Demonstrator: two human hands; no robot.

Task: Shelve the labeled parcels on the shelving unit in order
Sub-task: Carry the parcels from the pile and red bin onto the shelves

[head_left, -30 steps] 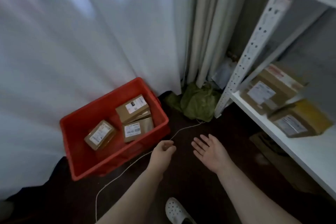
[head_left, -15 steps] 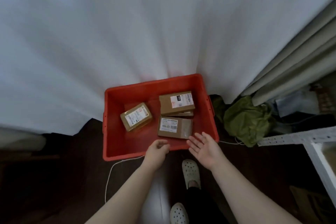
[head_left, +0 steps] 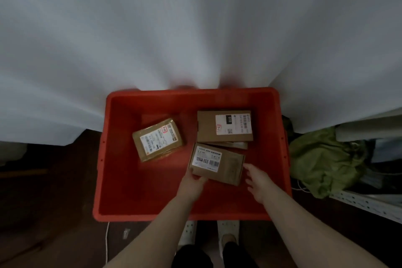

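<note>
White curtain across the whole background, down to a dark floor. Against its hem, red crate, seen from almost straight above. Inside, three brown labelled boxes and a thin one.

In the crate's near-right part, nearest parcel, plain cardboard. Long axis roughly left to right across the crate, right end swung a little nearer the person. White label at its left end, print "12V4A-5525" upright toward the viewer. Far edge over or against the thin parcel, which peeps from under the 010 parcel lying square to the crate walls at the far right. Apart to the left, taped parcel, turned on a diagonal, label reading sideways.

On the nearest parcel's near-left corner, left hand clamped, thumb on the left edge, fingers curled under the near edge. By the right short end, right hand, relaxed, fingers apart, tips at the cardboard; touching or not, cannot tell.

Right of the crate, green cloth bundle, and nearer, a white perforated shelf rail. Below the near rim, white shoes; on the floor, white cord.

Half a second back, both hands at the near rim holding nothing, left loosely curled, right palm up. Now inside the crate and at the parcel. Crate larger and more centred in view, boxes in the same places
</note>
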